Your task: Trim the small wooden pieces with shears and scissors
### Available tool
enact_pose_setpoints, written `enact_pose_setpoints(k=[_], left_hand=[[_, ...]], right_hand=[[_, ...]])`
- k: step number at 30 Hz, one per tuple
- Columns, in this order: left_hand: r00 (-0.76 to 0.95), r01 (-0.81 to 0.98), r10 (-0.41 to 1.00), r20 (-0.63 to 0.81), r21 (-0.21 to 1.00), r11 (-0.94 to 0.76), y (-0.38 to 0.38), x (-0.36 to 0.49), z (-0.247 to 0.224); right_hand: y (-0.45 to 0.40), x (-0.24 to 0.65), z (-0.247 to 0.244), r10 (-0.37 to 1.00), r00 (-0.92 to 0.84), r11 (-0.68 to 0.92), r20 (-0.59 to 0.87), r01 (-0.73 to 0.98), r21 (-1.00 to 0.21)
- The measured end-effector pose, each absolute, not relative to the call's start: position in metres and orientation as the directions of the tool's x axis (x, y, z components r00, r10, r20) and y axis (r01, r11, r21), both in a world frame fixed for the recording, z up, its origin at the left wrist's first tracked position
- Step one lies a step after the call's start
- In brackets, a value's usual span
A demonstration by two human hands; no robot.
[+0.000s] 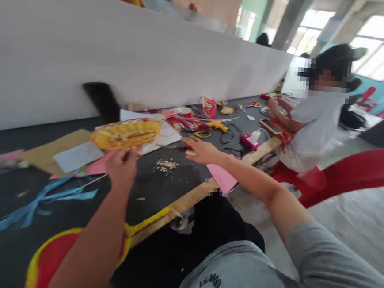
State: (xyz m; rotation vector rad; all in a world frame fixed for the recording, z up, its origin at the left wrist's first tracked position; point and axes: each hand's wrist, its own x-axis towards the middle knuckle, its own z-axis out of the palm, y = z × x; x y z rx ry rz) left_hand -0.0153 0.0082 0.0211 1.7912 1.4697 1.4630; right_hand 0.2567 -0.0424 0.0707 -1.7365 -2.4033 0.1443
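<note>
My left hand (122,167) grips the near edge of a shallow oval yellow basket (151,132) with an orange rim, raised above the table. Small pale bits (122,137) lie in a line inside it. My right hand (200,150) is stretched over the table, thumb and fingers closed around a thin dark pointed tool (170,146); blur hides its exact kind. Below and between the hands, a scatter of pale crumbs (166,164) covers a patch of the dark tabletop (152,183).
Blue ribbon strips (46,199), brown paper (63,151) and pink sheets (222,177) lie around. Farther back are a yellow glue gun (217,125), scissors (202,132) and a magenta box (250,142). A co-worker (320,114) sits at right by a red chair (359,175). A white partition (119,58) borders the table.
</note>
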Motion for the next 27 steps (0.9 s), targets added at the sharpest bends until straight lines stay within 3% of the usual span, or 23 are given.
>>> enact_pose_setpoints(k=[7,17,23,27], left_hand=[[-0.142,0.412,0.895,0.422,0.848,-0.335,0.008,-0.012,0.013],[-0.123,0.389,0.93,0.346,0.879,-0.275,0.01,-0.012,0.004],[-0.063,0.455,0.935,0.35,0.843,-0.285,0.007,-0.009,0.004],[-0.007,0.512,0.93,0.368,0.8,-0.313,0.003,-0.006,0.005]], right_hand=[[0.008,0.272,0.053,0.965,-0.259,0.263,0.048,0.953,-0.152],[0.012,0.262,0.029,0.966,-0.245,0.256,0.088,0.954,-0.157],[0.019,0.225,0.05,0.893,-0.422,0.45,0.158,0.845,-0.289],[0.019,0.193,0.053,0.838,-0.527,0.522,0.141,0.7,-0.487]])
